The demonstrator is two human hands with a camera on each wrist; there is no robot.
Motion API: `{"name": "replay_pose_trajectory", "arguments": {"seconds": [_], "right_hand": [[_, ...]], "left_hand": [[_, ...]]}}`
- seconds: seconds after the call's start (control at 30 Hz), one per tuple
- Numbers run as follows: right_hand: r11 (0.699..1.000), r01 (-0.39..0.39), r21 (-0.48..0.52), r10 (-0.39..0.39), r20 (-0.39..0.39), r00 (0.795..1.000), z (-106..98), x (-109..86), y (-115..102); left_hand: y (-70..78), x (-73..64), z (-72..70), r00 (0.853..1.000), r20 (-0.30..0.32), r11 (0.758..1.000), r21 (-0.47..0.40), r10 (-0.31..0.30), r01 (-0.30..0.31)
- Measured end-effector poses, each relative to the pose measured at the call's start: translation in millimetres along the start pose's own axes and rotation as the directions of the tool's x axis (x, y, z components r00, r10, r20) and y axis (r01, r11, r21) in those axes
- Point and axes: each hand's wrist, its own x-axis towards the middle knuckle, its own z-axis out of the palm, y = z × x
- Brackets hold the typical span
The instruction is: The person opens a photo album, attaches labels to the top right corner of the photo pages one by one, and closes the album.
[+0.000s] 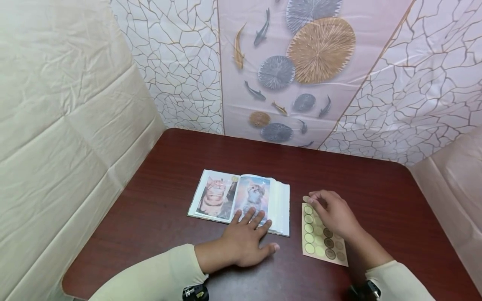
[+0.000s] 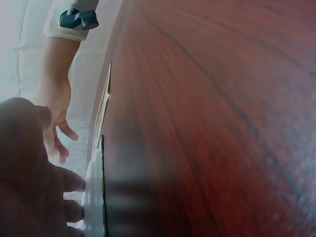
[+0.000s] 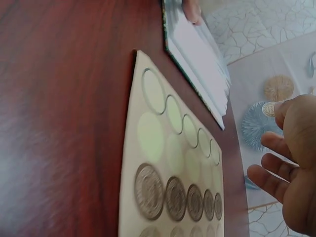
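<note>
My left hand (image 1: 244, 242) lies with spread fingers on the lower edge of an open photo album (image 1: 280, 207). Its pages show a cat picture (image 1: 216, 196) on the left and a kitten picture (image 1: 256, 194) on the right. A small round gold sticker (image 1: 235, 179) sits at the top right corner of the left picture. To the right of the album, my right hand (image 1: 337, 213) pinches another round coin-like sticker (image 3: 269, 109) between thumb and forefinger, just above the top edge of a sticker sheet (image 1: 320, 250). In the right wrist view its other fingers are loosely bent.
The sheet carries rows of pale yellow circles (image 3: 150, 136) and dark coin-patterned stickers (image 3: 149, 191). Everything lies on a dark red wooden table (image 1: 158, 234) with rounded corners. Patterned cloth (image 1: 180, 58) hangs behind it, and a cream cloth (image 1: 67, 138) borders the left side.
</note>
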Motion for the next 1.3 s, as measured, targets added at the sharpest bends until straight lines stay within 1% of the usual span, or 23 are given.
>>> {"name": "replay_pose_trajectory", "arguments": {"seconds": [0.2, 0.4, 0.57, 0.67, 0.8, 0.87, 1.0, 1.3], "right_hand": [[0.999, 0.008, 0.044, -0.010, 0.036, 0.999, 5, 15.1, -6], [0.997, 0.015, 0.070, -0.020, 0.074, 0.997, 13, 30.5, -13], [0.995, 0.056, 0.082, -0.063, 0.086, 0.994, 22, 42.5, -16], [0.995, 0.066, 0.081, -0.073, 0.082, 0.994, 27, 48.1, -16], [0.996, 0.054, 0.076, -0.061, 0.085, 0.995, 32, 54.0, -18], [0.996, 0.042, 0.074, -0.048, 0.093, 0.994, 34, 56.4, -20], [0.997, 0.019, 0.070, -0.027, 0.112, 0.993, 37, 61.5, -23], [0.998, 0.019, 0.058, -0.026, 0.132, 0.991, 47, 72.0, -25]], "left_hand": [[-1.8, -1.9, -2.3, 0.999, 0.044, 1.000, 0.006, 0.012, -0.012], [-2.7, -2.5, -1.8, 0.998, 0.061, 1.000, 0.017, 0.018, -0.019], [-3.6, -2.0, -0.3, 0.997, 0.073, 1.000, 0.013, 0.017, -0.018], [-3.4, -1.2, 1.4, 0.997, 0.076, 1.000, 0.024, 0.012, -0.014], [-2.9, -0.7, 1.9, 0.997, 0.079, 1.000, 0.026, 0.009, -0.011], [-2.7, -1.0, 1.0, 0.997, 0.083, 1.000, 0.017, 0.010, -0.012], [-2.5, -0.6, 2.9, 0.996, 0.086, 1.000, 0.026, 0.002, -0.004], [-1.7, 0.9, 4.4, 0.996, 0.093, 0.999, 0.035, -0.008, 0.005]]}}
